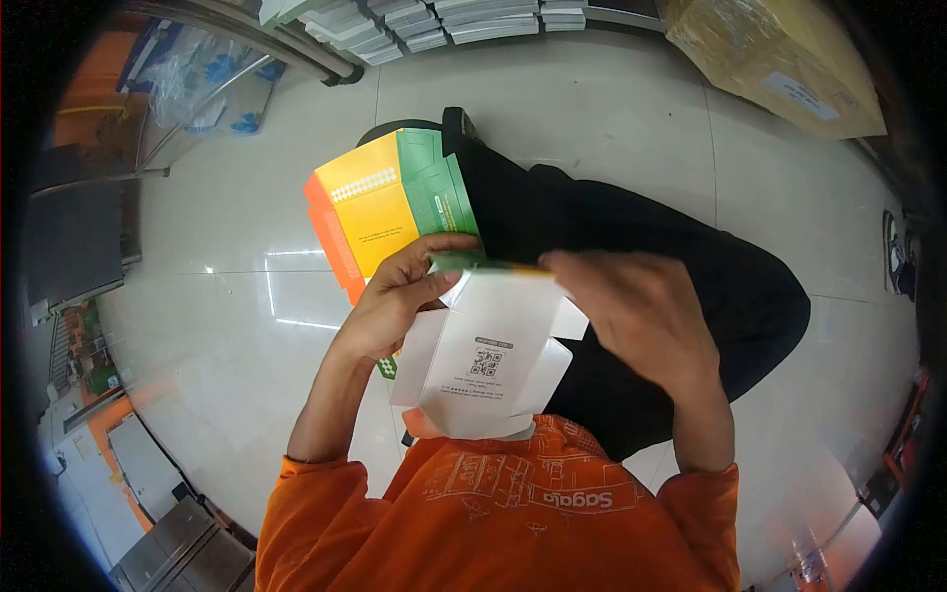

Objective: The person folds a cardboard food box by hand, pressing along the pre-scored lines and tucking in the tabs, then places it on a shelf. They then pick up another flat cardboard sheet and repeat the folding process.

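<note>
A partly folded cardboard carton (493, 345) is in front of my chest, its white inside facing me, with a printed QR code and small text. My left hand (400, 296) is closed on its upper left corner, thumb on the near side. My right hand (641, 316), a little blurred, is curled with its fingertips at the right end of the raised green and yellow top flap (503, 268). Beyond my left hand, another flat carton (380, 212), printed orange, yellow and green, rests by my leg.
My bent leg in black trousers (651, 227) spreads to the right over the tiled floor (227, 296). Stacks of white sheets (483, 20) stand at the back. A plastic-wrapped brown box (779, 64) is at the back right, and a metal-legged rack (316, 59) is at the back left.
</note>
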The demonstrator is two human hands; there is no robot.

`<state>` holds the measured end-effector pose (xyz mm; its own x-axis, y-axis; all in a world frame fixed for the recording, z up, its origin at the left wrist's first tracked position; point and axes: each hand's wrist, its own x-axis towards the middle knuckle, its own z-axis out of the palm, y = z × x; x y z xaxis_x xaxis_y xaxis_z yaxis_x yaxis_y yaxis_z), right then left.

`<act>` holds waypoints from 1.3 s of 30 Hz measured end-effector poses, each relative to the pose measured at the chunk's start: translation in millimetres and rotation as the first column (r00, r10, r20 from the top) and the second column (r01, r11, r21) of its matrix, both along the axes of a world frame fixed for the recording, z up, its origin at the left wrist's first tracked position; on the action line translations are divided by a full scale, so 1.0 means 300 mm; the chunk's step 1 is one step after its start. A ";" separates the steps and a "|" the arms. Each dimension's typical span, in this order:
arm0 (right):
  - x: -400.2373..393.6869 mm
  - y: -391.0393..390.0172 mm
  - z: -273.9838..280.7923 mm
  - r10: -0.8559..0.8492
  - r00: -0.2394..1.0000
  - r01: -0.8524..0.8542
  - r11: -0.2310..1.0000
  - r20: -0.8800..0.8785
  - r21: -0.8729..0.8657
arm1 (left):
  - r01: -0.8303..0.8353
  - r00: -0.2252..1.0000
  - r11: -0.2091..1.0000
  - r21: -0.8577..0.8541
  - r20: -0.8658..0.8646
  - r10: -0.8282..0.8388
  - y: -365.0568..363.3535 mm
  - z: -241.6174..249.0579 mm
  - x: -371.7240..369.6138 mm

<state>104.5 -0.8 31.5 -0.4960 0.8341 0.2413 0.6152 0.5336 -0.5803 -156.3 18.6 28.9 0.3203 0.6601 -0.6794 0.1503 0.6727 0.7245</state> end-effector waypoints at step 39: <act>-0.067 -0.305 -0.105 -0.229 0.449 -0.426 0.795 -0.864 -0.432 | -0.217 0.842 0.973 -0.074 0.490 0.225 -0.141 -0.029 -0.069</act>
<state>84.5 -92.2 0.1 -0.3888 0.9120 0.1304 -0.4069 -0.0430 -0.9125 -177.0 -23.8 20.3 0.4619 0.7447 -0.4817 -0.3773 0.6565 0.6532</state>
